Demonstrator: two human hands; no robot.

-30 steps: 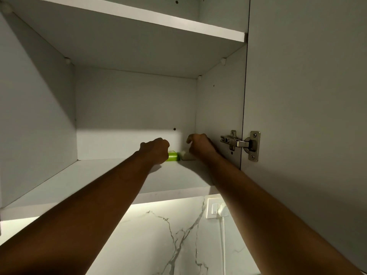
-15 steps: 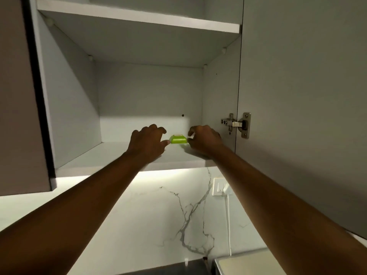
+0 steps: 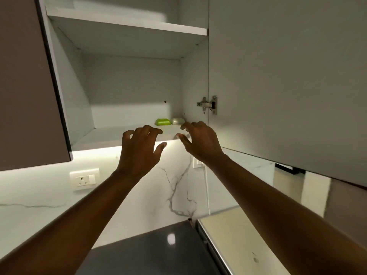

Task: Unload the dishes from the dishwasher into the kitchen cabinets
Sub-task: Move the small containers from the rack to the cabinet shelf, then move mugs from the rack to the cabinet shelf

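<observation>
1. Nearest, at 6 o'clock: dark glossy countertop, with a pale appliance top just beside it at 5 o'clock.
2. Both forearms reach up from the lower corners toward frame centre.
3. Left hand: fingers spread and curled, palm away from the camera, holding nothing. It sits in front of the lower shelf's front edge.
4. Right hand: fingers likewise spread and loosely bent, empty, just at 3 o'clock of the left hand, apart from it.
5. Behind the hands: white marble-veined backsplash lit from under the cabinet; wall socket at 9 o'clock, second socket partly hidden by the right wrist.
6. Open cabinet: lower shelf carries a green dish and a pale dish just beside it at its 3 o'clock, both toward the rear right corner. Neither hand touches them.
7. Open cabinet door at 2 o'clock, hinge on its inner edge. Upper shelf at 12 o'clock.
</observation>
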